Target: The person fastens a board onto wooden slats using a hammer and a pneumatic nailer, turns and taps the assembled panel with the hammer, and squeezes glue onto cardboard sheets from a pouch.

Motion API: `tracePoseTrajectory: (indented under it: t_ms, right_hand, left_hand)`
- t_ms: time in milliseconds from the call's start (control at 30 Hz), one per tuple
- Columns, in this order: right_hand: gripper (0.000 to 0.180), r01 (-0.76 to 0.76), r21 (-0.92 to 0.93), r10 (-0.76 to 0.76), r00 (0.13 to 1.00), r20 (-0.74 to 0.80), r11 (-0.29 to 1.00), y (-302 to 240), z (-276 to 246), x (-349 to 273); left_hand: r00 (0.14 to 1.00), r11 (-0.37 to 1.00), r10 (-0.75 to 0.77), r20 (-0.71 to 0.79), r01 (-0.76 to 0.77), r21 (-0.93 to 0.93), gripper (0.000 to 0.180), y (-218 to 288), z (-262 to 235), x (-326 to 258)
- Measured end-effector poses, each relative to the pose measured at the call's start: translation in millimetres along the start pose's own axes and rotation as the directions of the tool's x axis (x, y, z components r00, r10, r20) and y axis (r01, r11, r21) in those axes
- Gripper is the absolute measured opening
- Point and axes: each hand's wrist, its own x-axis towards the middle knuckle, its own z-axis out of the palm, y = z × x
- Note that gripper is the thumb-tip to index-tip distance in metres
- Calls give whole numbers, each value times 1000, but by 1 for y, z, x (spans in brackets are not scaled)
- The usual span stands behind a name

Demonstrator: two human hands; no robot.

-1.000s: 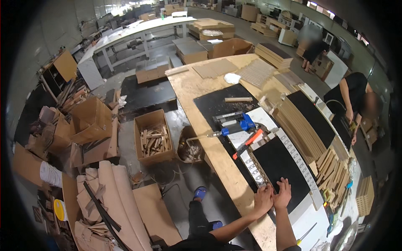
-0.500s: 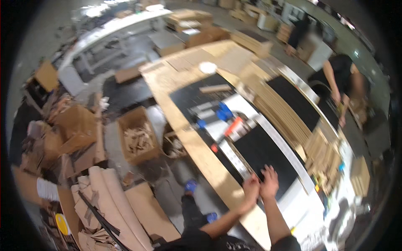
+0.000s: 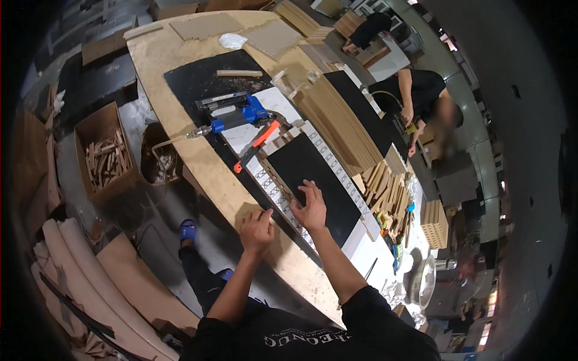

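Observation:
A flat black panel (image 3: 322, 171) lies on the workbench between two white strips with a printed pattern. My right hand (image 3: 310, 207) rests over the panel's near-left edge, fingers spread, holding nothing. Just left of it, my left hand (image 3: 257, 230) is closed with its fingers curled, beside the nearer patterned strip (image 3: 271, 186). Whatever its fingers may hold is hidden. Beyond the panel lies a blue nail gun (image 3: 238, 113) with an air hose fitting. An orange-handled tool (image 3: 265, 137) sits between the gun and the panel.
Stacked brown boards (image 3: 337, 123) and loose wood strips (image 3: 385, 189) lie to the right. Another person (image 3: 421, 96) works across the bench. Left of the bench stand a carton of wood scraps (image 3: 108, 156) and a bin (image 3: 159, 157). A wooden stick (image 3: 239, 73) lies farther back.
My hands, close together before at the panel's near-left edge, are now apart. The left hand is farther left and the right reaches onto the panel. The view has turned to the right.

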Motion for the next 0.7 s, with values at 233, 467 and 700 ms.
tracePoseTrajectory:
  t_ms: [233, 467, 700]
  right_hand:
    - [38, -21, -57, 23, 999, 30, 998, -13, 1, 11]
    - [42, 37, -59, -34, 998, 50, 998, -27, 10, 29]
    - [38, 74, -126, -75, 997, -3, 989, -34, 20, 41]
  left_hand:
    - [1000, 1000, -8, -13, 9, 25, 31, -3, 0, 4]
    - [1000, 1000, -23, -12, 23, 13, 27, -2, -2, 1]
    - [997, 999, -32, -67, 31, -18, 25, -2, -6, 4]
